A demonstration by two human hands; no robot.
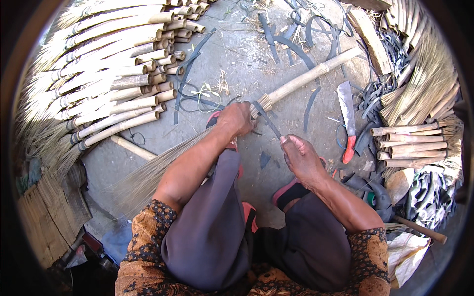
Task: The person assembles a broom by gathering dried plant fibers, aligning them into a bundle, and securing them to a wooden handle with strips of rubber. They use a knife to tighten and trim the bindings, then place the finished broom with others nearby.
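Note:
Slanting across the middle is a broom with a pale bamboo handle (311,76) and thin straw-like bristles (165,165) that trail toward the lower left. My left hand (236,118) is closed round the bristle bundle just below the handle, where cut stem ends stick out. A dark rubber strip (268,121) runs from that bundle to my right hand (302,157). Thumb and fingers of the right hand pinch its end, and the strip looks taut. My left palm hides the underside of the binding.
Many bamboo-handled brooms (113,79) lie stacked at left. A red-handled machete (347,118) rests on the concrete at right, beside a wood block (370,39). Short bamboo pieces (414,143), more bristles (419,74) and rubber scraps (429,197) crowd the right side. Loose strips (291,47) litter the far ground.

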